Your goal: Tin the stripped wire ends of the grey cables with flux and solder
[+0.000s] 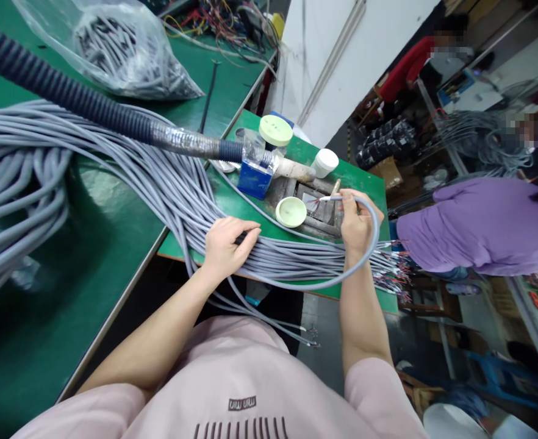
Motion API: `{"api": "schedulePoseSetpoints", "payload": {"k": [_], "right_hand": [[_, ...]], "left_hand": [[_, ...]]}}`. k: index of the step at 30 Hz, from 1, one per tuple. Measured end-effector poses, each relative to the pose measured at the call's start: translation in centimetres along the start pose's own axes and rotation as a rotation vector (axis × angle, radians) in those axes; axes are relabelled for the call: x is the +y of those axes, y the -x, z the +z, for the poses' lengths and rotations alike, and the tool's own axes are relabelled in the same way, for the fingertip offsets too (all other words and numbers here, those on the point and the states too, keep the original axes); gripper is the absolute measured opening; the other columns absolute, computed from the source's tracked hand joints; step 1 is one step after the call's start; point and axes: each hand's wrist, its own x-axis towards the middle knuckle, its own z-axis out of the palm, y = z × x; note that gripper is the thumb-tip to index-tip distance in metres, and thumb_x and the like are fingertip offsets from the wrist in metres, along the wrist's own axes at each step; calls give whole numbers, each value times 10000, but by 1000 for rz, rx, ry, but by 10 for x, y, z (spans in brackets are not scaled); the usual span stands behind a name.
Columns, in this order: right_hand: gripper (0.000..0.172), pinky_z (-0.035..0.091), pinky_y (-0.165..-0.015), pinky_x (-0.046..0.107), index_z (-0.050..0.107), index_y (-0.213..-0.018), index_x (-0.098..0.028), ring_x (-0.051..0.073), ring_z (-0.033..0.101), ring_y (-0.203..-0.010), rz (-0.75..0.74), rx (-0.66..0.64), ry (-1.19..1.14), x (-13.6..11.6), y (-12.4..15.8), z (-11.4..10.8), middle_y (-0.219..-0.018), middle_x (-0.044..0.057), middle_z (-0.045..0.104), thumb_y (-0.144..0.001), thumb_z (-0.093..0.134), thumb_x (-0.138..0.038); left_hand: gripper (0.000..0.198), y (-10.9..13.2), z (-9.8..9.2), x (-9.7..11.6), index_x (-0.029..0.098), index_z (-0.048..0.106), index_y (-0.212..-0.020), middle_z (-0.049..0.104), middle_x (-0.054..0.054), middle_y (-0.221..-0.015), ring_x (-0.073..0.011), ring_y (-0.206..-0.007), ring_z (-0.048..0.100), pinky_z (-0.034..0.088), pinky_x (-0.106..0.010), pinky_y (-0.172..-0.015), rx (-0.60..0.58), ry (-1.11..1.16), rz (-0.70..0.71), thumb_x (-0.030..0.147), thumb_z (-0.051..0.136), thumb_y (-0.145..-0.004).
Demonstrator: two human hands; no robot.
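My right hand (357,221) pinches a grey cable (373,244) near its stripped end. The cable loops round the hand's right side and runs back left along the bundle. Its thin wire ends (315,200) point left, above a dark metal-framed pot (326,211) and beside a pale green round tub (291,211). My left hand (230,244) rests on the thick bundle of grey cables (296,256), thumb and index finger stretched out to the right and a little apart. Its other fingers are mostly hidden. Stripped cable ends (394,271) gather at the table's right edge.
A ribbed black hose (113,119) crosses from upper left to a blue box (254,178). A lidded tub (276,130) and a white cup (325,162) stand behind. A plastic bag (132,55) holds grey pieces. A person in purple (479,225) is at right.
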Motion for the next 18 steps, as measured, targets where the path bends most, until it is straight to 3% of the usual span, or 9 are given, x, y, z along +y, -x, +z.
{"api": "schedulePoseSetpoints", "payload": {"k": [8, 18], "right_hand": [[267, 555, -727, 307, 698, -826, -180, 184, 699, -731, 21, 13, 39, 53, -14, 12, -770, 38, 739, -875, 537, -387], [260, 544, -753, 326, 700, -796, -166, 193, 695, -716, 99, -28, 9, 78, -15, 27, -763, 54, 743, -837, 559, -380]], "left_hand": [[148, 1, 1, -1, 213, 683, -838, 733, -22, -773, -169, -724, 640, 422, -331, -705, 4, -5, 6, 289, 564, -882], [152, 0, 1, -1, 210, 683, -837, 729, -26, -759, -173, -722, 640, 421, -338, -704, -10, -10, 5, 284, 560, -884]]}}
